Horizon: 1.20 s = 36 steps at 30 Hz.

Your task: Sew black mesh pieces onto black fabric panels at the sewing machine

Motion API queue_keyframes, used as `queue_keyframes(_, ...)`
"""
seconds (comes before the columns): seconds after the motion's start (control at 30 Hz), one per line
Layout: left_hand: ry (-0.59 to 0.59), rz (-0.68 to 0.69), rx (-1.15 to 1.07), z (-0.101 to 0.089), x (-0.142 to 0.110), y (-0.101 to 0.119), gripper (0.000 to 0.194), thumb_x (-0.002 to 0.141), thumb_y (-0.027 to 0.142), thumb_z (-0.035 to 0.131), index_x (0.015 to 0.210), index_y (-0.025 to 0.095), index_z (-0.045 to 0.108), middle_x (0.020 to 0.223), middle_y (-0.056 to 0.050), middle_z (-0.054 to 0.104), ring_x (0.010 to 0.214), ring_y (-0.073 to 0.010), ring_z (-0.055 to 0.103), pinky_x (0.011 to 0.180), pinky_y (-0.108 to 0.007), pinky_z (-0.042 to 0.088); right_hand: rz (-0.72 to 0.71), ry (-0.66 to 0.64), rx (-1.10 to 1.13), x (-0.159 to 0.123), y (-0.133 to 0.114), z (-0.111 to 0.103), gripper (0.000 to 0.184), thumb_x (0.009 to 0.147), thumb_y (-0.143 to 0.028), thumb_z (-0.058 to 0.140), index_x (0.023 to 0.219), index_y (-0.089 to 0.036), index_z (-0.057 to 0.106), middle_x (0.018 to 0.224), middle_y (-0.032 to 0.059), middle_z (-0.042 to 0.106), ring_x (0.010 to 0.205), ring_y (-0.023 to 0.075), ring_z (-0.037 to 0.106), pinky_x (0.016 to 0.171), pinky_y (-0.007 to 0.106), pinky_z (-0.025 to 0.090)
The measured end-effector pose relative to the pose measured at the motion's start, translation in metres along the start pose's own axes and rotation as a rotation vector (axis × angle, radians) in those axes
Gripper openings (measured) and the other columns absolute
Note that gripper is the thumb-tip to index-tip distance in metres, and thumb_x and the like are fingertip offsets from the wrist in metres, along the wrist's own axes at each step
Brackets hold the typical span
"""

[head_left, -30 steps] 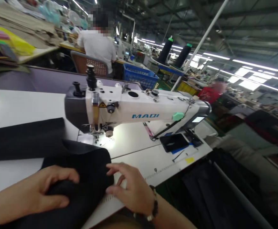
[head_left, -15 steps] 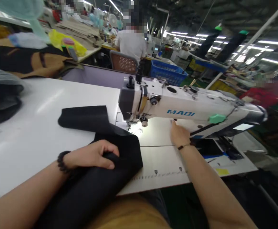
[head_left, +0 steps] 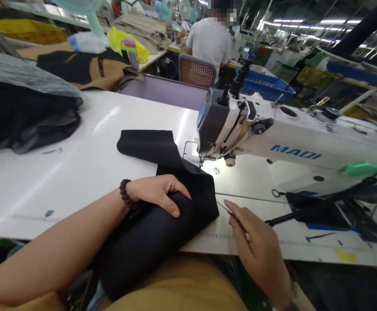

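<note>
Sheet of smooth black material [head_left: 149, 244] drapes from white tabletop [head_left: 87, 175] over front edge. Left hand [head_left: 157, 193], thumb and forefinger slightly parted, grips raised fold, likely so weight doesn't drag sheet off. Right hand [head_left: 258, 242], fingers pinched together, holds slim pointed metal tool [head_left: 225, 208], mostly hidden, tip left free towards sheet's right edge. Sheet's far flap lies beside lit needle area of white sewing machine with blue lettering [head_left: 293, 134].
</note>
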<state>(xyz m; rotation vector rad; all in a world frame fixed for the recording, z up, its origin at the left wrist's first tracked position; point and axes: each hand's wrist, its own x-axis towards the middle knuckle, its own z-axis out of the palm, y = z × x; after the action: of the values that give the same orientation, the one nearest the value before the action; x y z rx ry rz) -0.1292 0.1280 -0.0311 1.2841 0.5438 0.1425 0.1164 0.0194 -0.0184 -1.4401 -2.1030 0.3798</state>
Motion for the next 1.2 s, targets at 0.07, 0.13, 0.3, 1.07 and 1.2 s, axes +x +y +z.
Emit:
queue_keyframes(0.07, 0.008, 0.028, -0.018, 0.0, 0.0, -0.002, 0.026, 0.063, 0.015, 0.07, 0.089, 0.015, 0.067, 0.08, 0.0, 0.068, 0.07, -0.0133, 0.062, 0.064, -0.017, 0.05, -0.058, -0.059, -0.012, 0.001, -0.008, 0.011, 0.036, 0.091, -0.022, 0.034, 0.125, -0.019, 0.046, 0.08, 0.0063, 0.056, 0.073, 0.0197, 0.054, 0.063, 0.031, 0.043)
queue_keyframes(0.13, -0.008, 0.075, -0.034, -0.001, 0.002, -0.005, 0.038, 0.063, 0.014, 0.07, 0.101, 0.016, 0.063, 0.085, -0.001, 0.068, 0.072, -0.012, 0.062, 0.065, -0.016, 0.05, -0.084, -0.103, -0.026, 0.007, -0.009, 0.018, 0.037, 0.092, -0.029, 0.037, 0.126, -0.019, 0.045, 0.078, 0.0059, 0.053, 0.07, 0.0197, 0.051, 0.059, 0.031, 0.042)
queue_keyframes(0.3, -0.027, 0.094, -0.056, -0.003, 0.003, -0.01, 0.034, 0.066, 0.013, 0.07, 0.099, 0.015, 0.064, 0.086, -0.001, 0.069, 0.072, -0.0105, 0.063, 0.067, -0.015, 0.05, -0.085, -0.084, -0.088, 0.015, -0.006, 0.024, 0.035, 0.093, -0.029, 0.036, 0.121, -0.016, 0.051, 0.075, 0.005, 0.05, 0.065, 0.0181, 0.047, 0.058, 0.032, 0.04)
queue_keyframes(1.07, -0.001, 0.128, -0.149, -0.005, 0.0, -0.013, 0.025, 0.065, 0.008, 0.069, 0.089, 0.014, 0.068, 0.077, 0.0, 0.069, 0.066, -0.0088, 0.062, 0.064, -0.012, 0.05, -0.059, -0.135, 0.261, 0.03, -0.013, 0.028, 0.028, 0.09, -0.022, 0.044, 0.115, -0.019, 0.055, 0.081, 0.0033, 0.054, 0.075, 0.0156, 0.051, 0.062, 0.028, 0.041)
queue_keyframes(1.2, -0.002, 0.149, -0.144, -0.005, 0.001, -0.013, 0.025, 0.065, 0.007, 0.068, 0.09, 0.015, 0.068, 0.078, 0.0, 0.069, 0.066, -0.0088, 0.062, 0.064, -0.012, 0.05, -0.115, -0.161, 0.244, 0.033, -0.011, 0.023, 0.028, 0.089, -0.021, 0.046, 0.114, -0.019, 0.056, 0.083, 0.0031, 0.055, 0.076, 0.0146, 0.053, 0.064, 0.027, 0.043)
